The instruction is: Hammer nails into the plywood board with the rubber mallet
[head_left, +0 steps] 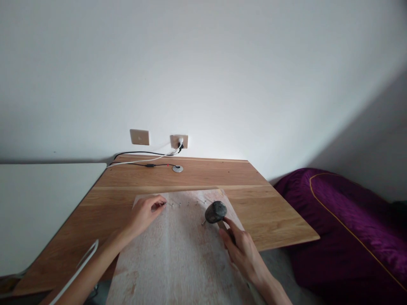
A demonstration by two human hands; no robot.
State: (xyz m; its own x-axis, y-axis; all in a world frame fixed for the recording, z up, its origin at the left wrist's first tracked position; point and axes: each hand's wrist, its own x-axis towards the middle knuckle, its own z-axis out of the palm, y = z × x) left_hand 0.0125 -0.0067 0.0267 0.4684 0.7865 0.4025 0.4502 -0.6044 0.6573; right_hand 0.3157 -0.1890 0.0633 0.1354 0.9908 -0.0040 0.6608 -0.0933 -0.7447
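A whitish, worn wooden board lies on the table and reaches toward me past its front edge. Along the board's far side stands a row of several nails, and a separate nail sticks up a little nearer to me. At the left end of that row, my left hand is closed in a pinch on a small nail, mostly hidden by the fingertips. My right hand grips the handle of a mallet. Its dark, rounded head is above the board's right part, beside the separate nail.
The wooden table stands against a wall with a socket, from which cables run left. A white panel is at the left. To the right lies a purple cloth-covered piece. A white curved bar crosses near my left forearm.
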